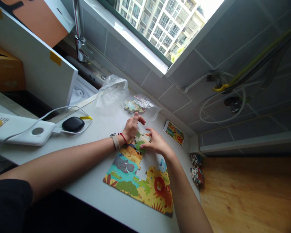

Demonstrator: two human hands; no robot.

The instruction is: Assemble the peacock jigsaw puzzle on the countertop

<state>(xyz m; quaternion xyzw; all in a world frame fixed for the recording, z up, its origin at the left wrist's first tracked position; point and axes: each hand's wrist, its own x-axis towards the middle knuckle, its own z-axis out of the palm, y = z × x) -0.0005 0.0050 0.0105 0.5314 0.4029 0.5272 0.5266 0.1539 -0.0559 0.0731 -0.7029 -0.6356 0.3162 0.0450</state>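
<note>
Jigsaw piece (143, 138) sits pinched narrowly in the right hand (157, 143), held against the top edge of the half-built animal puzzle (138, 181); the left hand (133, 127), curled close beside it, seems to steady the join.

Room lies between the power bank (21, 129) and picture card (174, 132) — a plastic bag (111, 92) blocks the tiled wall (155, 85).
</note>
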